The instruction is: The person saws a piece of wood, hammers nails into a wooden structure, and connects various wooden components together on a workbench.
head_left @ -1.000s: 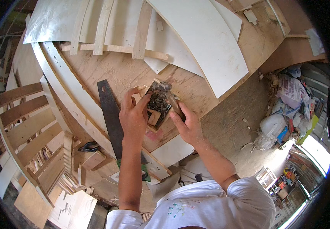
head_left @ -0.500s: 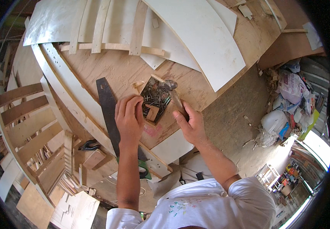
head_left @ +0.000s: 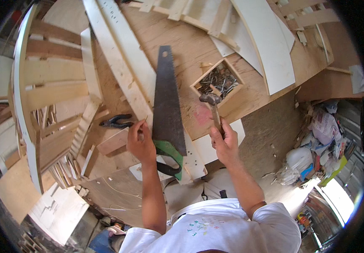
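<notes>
My right hand (head_left: 225, 141) is wrapped around the wooden handle of a hammer (head_left: 215, 110), its metal head raised near the front corner of a nail box. That open wooden box (head_left: 236, 88) holds many loose nails and a small wood scrap. My left hand (head_left: 141, 143) is closed in a pinch, and a thin sliver that looks like a nail shows at the fingertips. It hovers by the end of a long white-faced wooden strip (head_left: 125, 69). Between my hands lies a handsaw (head_left: 167, 97) with a green handle. Black-handled pliers (head_left: 116, 121) rest left of my left hand.
A slatted curved wooden frame (head_left: 57, 88) stands on the left. Curved white panels (head_left: 270, 55) and slatted pieces lie across the plywood worktop (head_left: 165, 29). Bags and rubbish (head_left: 302, 158) are piled on the floor at right. A wood block (head_left: 113, 141) sits near the pliers.
My left hand has left the nail box and moved left toward the strip and pliers. The hammer has come away from over the box in my right hand. The view has turned left.
</notes>
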